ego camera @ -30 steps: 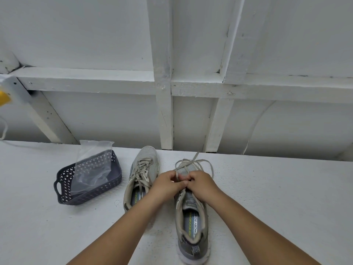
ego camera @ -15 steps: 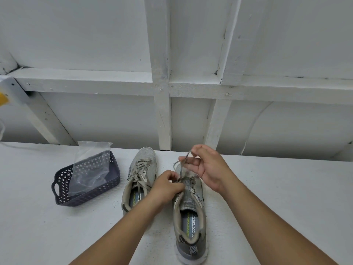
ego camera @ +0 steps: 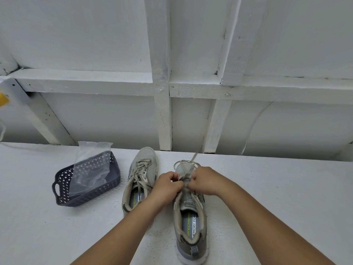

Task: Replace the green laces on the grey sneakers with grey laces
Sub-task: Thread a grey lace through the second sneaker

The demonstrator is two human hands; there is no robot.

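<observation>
The grey lace (ego camera: 186, 170) on the right-hand sneaker (ego camera: 190, 211) is where the change lies. Half a second ago the right hand (ego camera: 205, 181) was raised beyond the shoe with a strand lifted over its open fingers, while the left hand (ego camera: 168, 185) pinched low at the eyelets. Now the right hand has dropped back down, and both hands sit knuckle to knuckle over the upper eyelets, much as they did a second ago. The fingers of each hand are curled in tight, and each seems to pinch a strand where the lace crosses just between them. The exact hold is hidden under the knuckles.

Beyond the fingers, loops of the lace lie slack over the toe, and one end trails away toward the far edge of the counter (ego camera: 277, 188). I read this as the lift having drawn a strand through, so that the hands are now cinching or starting a knot at the top of this shoe.

To the left of the left-hand fingers stands the other sneaker (ego camera: 141, 180), already threaded with a pale lace and untied. Farther left is a dark basket (ego camera: 63, 190) with a clear plastic bag (ego camera: 91, 169) in it. No green lace is visible, so the task looks close to finished, with tying left.
</observation>
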